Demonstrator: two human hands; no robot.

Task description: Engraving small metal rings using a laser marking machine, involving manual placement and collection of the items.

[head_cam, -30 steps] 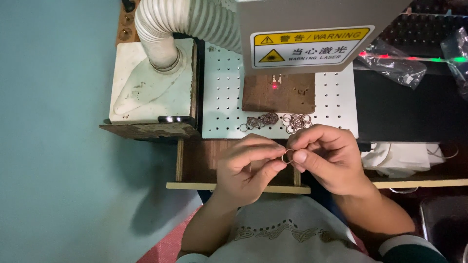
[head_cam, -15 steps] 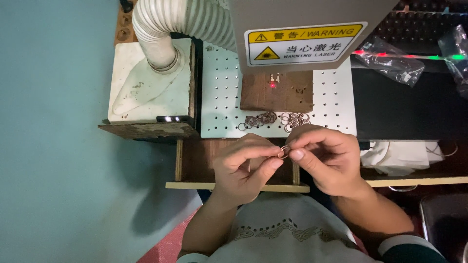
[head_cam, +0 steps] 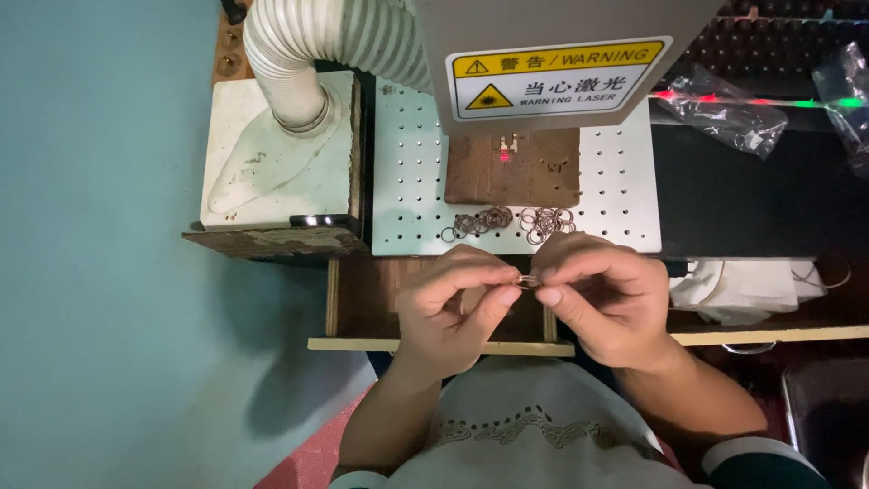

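Fingertips of the left hand and right hand pinch one small ring between them for a steady grip, just off the perforated plate's front edge, near the loose rings.

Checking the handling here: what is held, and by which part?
A small metal ring, pinched at its rim between left hand and right hand fingertips.

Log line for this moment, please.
left hand: pinching small metal ring | right hand: pinching same ring | loose rings: on perforated plate | wood block: red dot on it
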